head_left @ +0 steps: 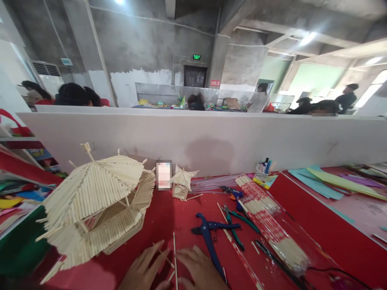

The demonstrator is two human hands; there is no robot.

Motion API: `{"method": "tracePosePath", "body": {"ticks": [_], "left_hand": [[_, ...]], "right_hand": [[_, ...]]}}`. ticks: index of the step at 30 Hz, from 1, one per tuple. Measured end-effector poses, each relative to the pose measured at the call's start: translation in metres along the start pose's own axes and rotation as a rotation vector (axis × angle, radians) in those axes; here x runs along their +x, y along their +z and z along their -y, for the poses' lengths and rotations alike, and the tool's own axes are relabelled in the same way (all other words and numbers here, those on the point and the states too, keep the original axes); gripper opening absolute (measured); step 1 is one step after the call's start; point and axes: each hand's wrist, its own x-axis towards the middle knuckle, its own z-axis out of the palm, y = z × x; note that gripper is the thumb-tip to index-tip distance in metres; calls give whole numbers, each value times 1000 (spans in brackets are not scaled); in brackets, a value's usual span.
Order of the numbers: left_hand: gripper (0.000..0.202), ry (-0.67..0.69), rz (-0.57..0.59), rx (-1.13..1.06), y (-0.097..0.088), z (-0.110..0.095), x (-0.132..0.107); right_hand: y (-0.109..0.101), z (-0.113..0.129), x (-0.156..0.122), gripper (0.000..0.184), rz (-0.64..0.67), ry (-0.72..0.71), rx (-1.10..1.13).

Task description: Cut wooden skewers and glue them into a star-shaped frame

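Observation:
My left hand [142,270] and my right hand [199,269] rest low on the red table [317,229], fingers meeting around a thin bamboo stick [175,257] that stands between them. Both hands pinch loosely at short sticks; their fingers are partly cut off by the frame's bottom edge. A large pavilion model made of bamboo sticks [96,205] stands just left of my left hand. A small stick pavilion [182,183] sits farther back. Blue pliers [210,237] lie right of my right hand.
Green-handled cutters [238,223], a bag of wrapped chopsticks [272,225] and a black cable [332,272] lie to the right. Coloured paper sheets [332,183] and a pen cup [263,169] sit at the back right. A white partition [211,137] runs behind; other people sit beyond it.

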Motion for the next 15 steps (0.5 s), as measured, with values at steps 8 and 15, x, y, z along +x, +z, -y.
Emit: {"method": "tracePosePath", "body": {"ticks": [8, 15], "left_hand": [[33, -14, 3, -74, -3, 2, 20], [32, 6, -45, -120, -16, 0, 33]], "right_hand": [[-20, 17, -1, 31, -201, -101, -106], [-115, -44, -24, 22, -721, 335, -294]]}}
